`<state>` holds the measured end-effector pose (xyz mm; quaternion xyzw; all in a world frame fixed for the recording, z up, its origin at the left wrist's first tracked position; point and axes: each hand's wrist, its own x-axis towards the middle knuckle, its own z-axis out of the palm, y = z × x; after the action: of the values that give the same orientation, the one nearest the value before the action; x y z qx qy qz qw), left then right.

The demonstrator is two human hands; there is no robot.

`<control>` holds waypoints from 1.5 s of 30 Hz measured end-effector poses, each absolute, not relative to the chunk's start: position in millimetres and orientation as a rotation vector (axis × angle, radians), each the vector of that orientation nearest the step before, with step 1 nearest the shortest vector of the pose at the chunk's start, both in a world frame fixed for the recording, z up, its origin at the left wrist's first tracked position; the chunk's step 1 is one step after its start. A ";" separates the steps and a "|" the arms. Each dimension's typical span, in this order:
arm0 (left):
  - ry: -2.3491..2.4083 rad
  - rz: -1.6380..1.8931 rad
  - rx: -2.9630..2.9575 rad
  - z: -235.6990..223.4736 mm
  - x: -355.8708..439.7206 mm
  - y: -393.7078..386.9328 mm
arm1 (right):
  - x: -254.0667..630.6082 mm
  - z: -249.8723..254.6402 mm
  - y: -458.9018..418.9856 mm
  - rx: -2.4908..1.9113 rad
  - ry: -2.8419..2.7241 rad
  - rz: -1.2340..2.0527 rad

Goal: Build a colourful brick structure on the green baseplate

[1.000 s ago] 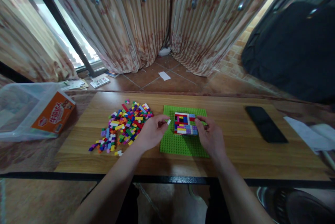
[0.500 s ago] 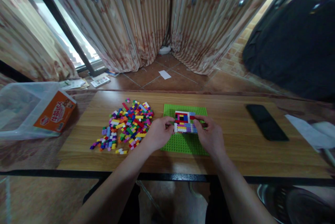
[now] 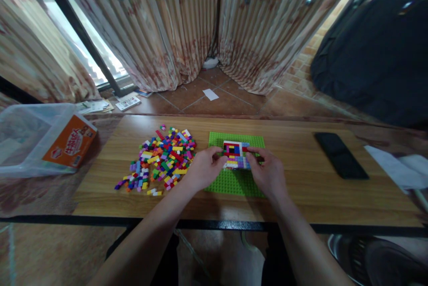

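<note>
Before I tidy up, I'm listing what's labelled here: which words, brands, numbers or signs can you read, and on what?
Orange label on the clear bin: white characters, apparently ending "达人"; the rest is too blurred.
White printed item on the floor: dark print, too blurred to read.
Loose bricks, green baseplate: no lettering that I can make out.

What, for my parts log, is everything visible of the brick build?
The build is a roughly rectangular block of small, plastic-looking bricks: white along the far edge, with red, blue, yellow, pink and light purple elsewhere. Its patterned top faces up over the green baseplate; whether it is attached is unclear. The left hand is at its left edge, apparently touching; the right hand holds its right.
</note>
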<state>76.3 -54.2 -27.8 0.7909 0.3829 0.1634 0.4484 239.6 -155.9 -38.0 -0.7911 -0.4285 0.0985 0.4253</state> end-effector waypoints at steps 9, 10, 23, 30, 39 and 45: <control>0.943 0.470 1.774 -39.1 81.7 -47.2 | 239.9 -36.5 -156.5 -1.977 -1.118 0.230; 0.945 0.476 1.743 -39.5 81.5 -46.0 | 240.2 -36.7 -156.6 -1.975 -1.121 0.230; 0.907 0.448 1.386 -25.5 75.9 -44.2 | 240.9 -38.7 -156.5 -1.947 -1.131 0.227; 0.933 0.425 1.390 -24.6 77.3 -46.6 | 241.3 -39.6 -156.4 -1.953 -1.134 0.212; 0.939 0.487 1.496 -37.9 83.9 -46.4 | 239.4 -40.0 -156.6 -1.962 -1.160 0.180; 0.933 0.471 1.469 -39.7 85.4 -46.3 | 238.9 -41.2 -156.3 -1.965 -1.165 0.190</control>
<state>85.4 -46.3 -39.7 0.6389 0.4060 0.2049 0.6205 238.9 -156.3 -41.2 -0.7810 -0.4631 0.0756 0.4121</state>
